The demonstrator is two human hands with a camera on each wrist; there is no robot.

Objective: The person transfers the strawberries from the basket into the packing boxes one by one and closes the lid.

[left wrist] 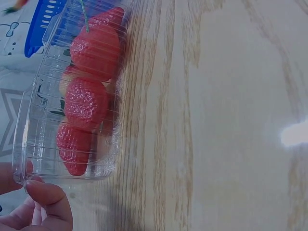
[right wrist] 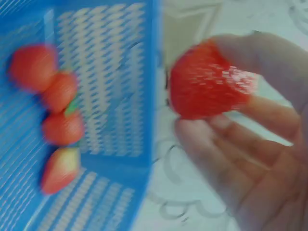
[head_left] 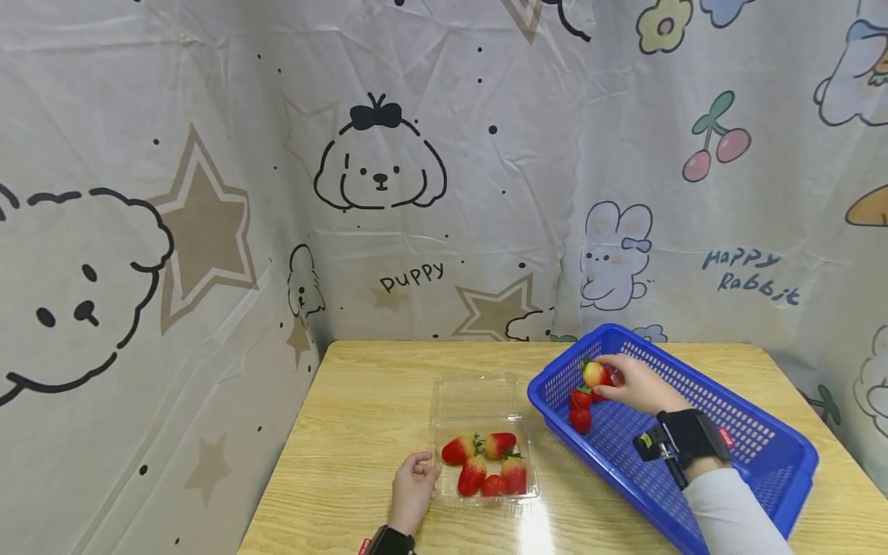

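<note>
My left hand (head_left: 414, 489) pinches the near left rim of a clear plastic clamshell box (head_left: 533, 474) between thumb and fingers (left wrist: 50, 195). The box stands on the table with its lid (head_left: 479, 397) folded back. Several red strawberries (head_left: 472, 476) with pale tops lie inside it. At the right, my right hand (head_left: 641, 383) grips a strawberry (right wrist: 207, 82) between thumb and fingertips, above the far left end of a blue plastic basket (head_left: 624, 462). Other strawberries (right wrist: 62, 127) lie in a row in that end of the basket.
The wooden table (head_left: 368, 408) carries the box and, to its right, the long basket set at a slant. A pale cloth (head_left: 416, 231) printed with cartoon animals hangs behind the table and along its sides. The basket's perforated walls stand higher than the strawberries inside.
</note>
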